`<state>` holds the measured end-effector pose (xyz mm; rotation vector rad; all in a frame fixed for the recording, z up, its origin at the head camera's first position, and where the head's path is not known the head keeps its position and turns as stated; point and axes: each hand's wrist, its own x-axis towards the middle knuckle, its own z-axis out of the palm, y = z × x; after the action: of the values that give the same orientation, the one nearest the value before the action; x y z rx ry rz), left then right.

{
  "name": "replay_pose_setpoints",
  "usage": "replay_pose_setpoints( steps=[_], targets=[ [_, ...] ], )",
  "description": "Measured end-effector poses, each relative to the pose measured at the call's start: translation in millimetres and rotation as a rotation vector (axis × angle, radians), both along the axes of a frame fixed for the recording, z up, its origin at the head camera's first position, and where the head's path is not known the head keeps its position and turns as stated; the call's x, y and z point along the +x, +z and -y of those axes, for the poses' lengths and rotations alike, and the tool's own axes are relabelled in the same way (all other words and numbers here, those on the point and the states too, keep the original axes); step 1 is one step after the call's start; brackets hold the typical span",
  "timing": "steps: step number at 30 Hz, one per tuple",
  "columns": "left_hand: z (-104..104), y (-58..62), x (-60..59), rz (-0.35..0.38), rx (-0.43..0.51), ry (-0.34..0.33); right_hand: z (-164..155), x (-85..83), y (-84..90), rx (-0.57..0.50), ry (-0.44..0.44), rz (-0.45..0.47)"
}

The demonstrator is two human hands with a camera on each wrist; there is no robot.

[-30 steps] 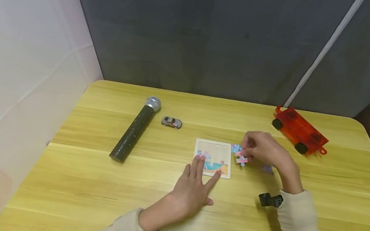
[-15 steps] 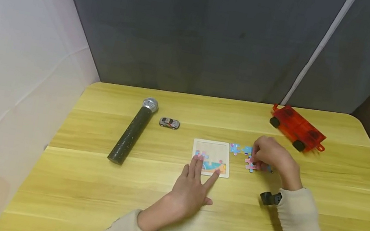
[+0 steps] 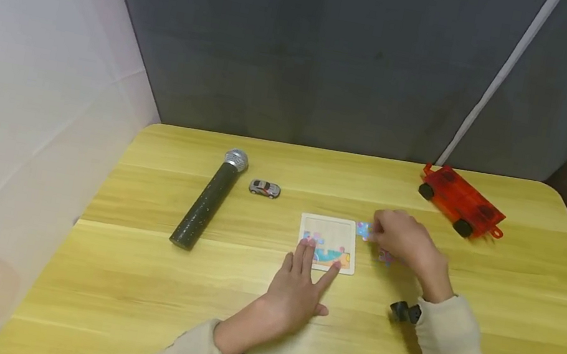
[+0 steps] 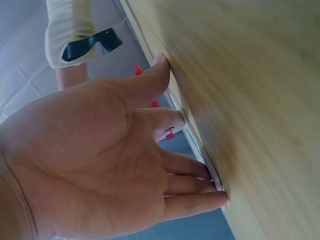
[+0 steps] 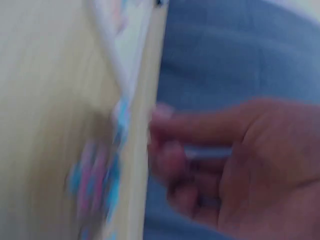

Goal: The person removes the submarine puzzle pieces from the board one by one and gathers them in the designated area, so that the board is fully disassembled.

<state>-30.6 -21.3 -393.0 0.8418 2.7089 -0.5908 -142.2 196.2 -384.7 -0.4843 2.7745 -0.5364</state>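
My left hand (image 3: 290,298) lies with fingers spread, its fingertips on the near part of a square wooden puzzle board (image 3: 332,219). A few colourful pieces (image 3: 334,258) sit in the board's lower part. In the left wrist view the fingers (image 4: 187,185) reach to its edge. To the right, my right hand (image 3: 403,239) hovers with bent fingers close to a blue puzzle piece (image 3: 363,230) beside the board. A pink puzzle piece (image 3: 385,256) shows partly below that hand. The right wrist view is blurred; thumb and fingers are drawn together, and I cannot tell whether they hold a piece.
A black microphone (image 3: 207,205) lies on the left of the wooden table (image 3: 129,276), with a small silver toy car (image 3: 264,188) beside it. At the back right is a red toy wagon base (image 3: 461,202) with black wheels. A dark partition (image 3: 305,54) stands behind.
My right hand first moves right with the pink puzzle piece and sets it among the others. Then it comes back left, leaving that piece on the table. The left hand stays on the board.
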Motion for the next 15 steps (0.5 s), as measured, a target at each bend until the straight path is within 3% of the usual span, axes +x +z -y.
replay_pose_setpoints(
  steps=[1, 5, 10, 14, 15],
  targets=[
    [0, -0.3, -0.5, -0.001, -0.001, -0.001, 11, 3.7, 7.3, -0.034, 0.038, -0.007],
    [-1, -0.9, -0.7, 0.018, -0.005, 0.008, 51, 11.7, 5.0, -0.072, 0.181, -0.006],
    [-5, -1.7, -0.4, 0.040, -0.016, 0.028, 74, 20.8, -4.3, 0.010, 0.187, 0.068],
    [-7, -5.8, 3.1, 0.033, -0.048, 0.047, 76, 22.7, -9.4, -0.024, 0.179, 0.048],
    [-8, -11.8, 4.4, 0.030, -0.050, 0.050, 77, 22.7, -10.1, -0.033, 0.179, 0.047]
  ],
)
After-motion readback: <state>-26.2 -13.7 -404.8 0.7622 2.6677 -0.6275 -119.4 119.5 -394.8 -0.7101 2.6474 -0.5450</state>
